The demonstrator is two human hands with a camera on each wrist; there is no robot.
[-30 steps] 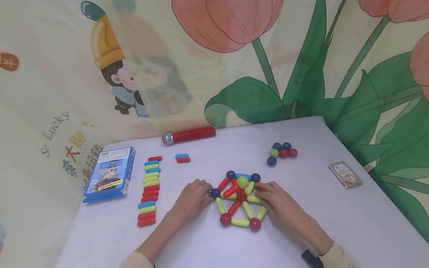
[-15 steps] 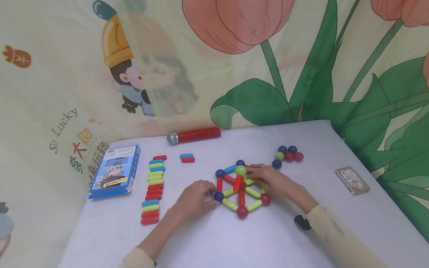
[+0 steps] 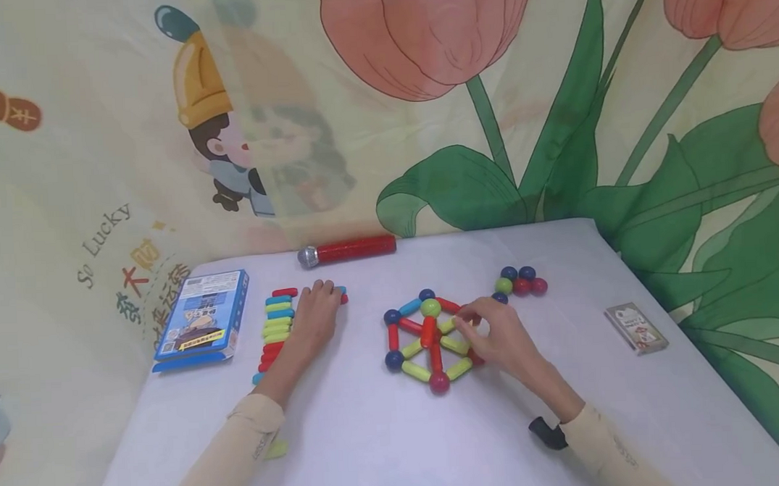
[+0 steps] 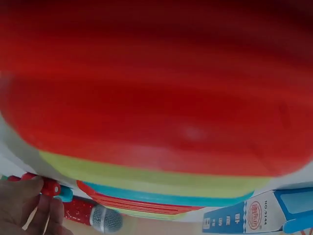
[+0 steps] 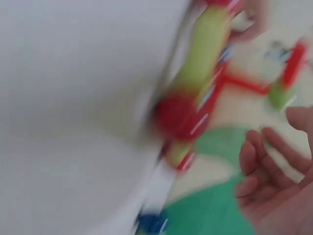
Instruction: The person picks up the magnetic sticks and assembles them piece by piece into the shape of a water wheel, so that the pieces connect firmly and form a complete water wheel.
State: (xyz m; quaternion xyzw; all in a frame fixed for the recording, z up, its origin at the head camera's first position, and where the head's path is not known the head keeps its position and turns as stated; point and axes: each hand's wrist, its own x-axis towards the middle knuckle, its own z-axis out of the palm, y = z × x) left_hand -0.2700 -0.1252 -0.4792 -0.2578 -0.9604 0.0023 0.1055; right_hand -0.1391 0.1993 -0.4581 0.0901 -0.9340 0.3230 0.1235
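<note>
A wheel-like frame of magnetic rods and balls stands mid-table, with red rods (image 3: 436, 357), yellow-green rods (image 3: 416, 371), dark blue balls (image 3: 394, 360) and a raised green ball (image 3: 430, 308). My right hand (image 3: 501, 334) is at its right side, fingers loosely bent. In the blurred right wrist view, this hand (image 5: 279, 176) appears apart from the frame, with nothing between thumb and fingers. My left hand (image 3: 317, 311) is over the loose pair at the back left. The left wrist view shows its thumb and fingers pinching a red magnetic rod (image 4: 51, 187) beside a blue rod (image 4: 65, 194).
A column of coloured rods (image 3: 278, 322) lies left, partly under my left forearm. Behind are a blue box (image 3: 203, 313) and a red microphone (image 3: 353, 249). Several loose balls (image 3: 522, 286) sit at the back right, and a small card box (image 3: 636, 327) farther right.
The frame has turned, and my right hand has come off its far side to its right edge. My left hand has let go of the blue ball and moved left to the loose rods.
</note>
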